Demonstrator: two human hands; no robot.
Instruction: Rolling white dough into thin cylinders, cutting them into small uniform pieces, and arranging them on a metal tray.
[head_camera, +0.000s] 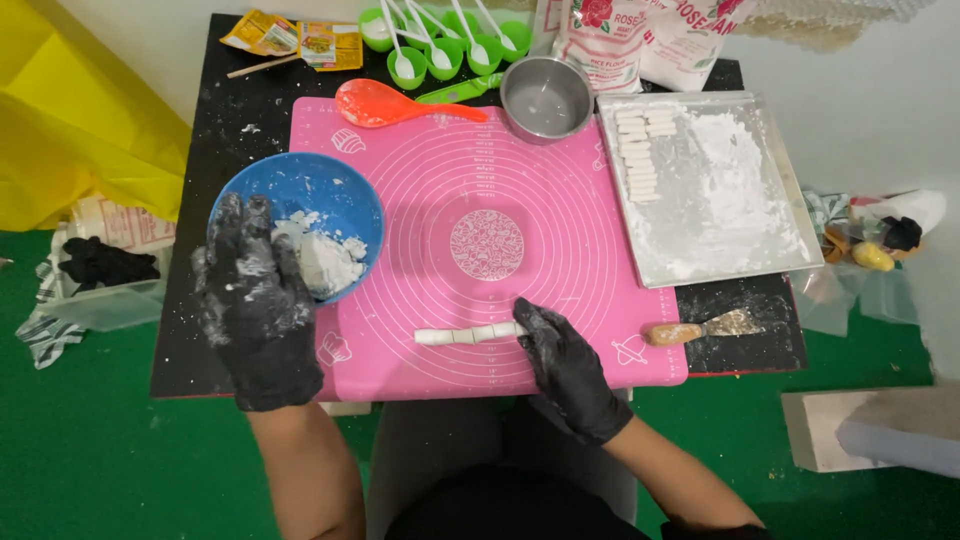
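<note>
Both my hands wear black gloves dusted with white flour. My left hand (255, 300) rests over the near rim of a blue bowl (330, 185) that holds a lump of white dough (325, 260); its fingers are spread and hold nothing. My right hand (560, 355) lies on a pink silicone mat (480, 180), its fingertips touching the right end of a thin white dough roll (465, 334) cut into short segments.
A floured metal tray (770, 180) with several cut dough pieces stands at the right. A wooden-handled scraper (700, 328) lies near the mat's right corner. At the back are a steel pot (546, 97), an orange spoon (385, 104), green cups with spoons (440, 45) and flour bags (640, 40).
</note>
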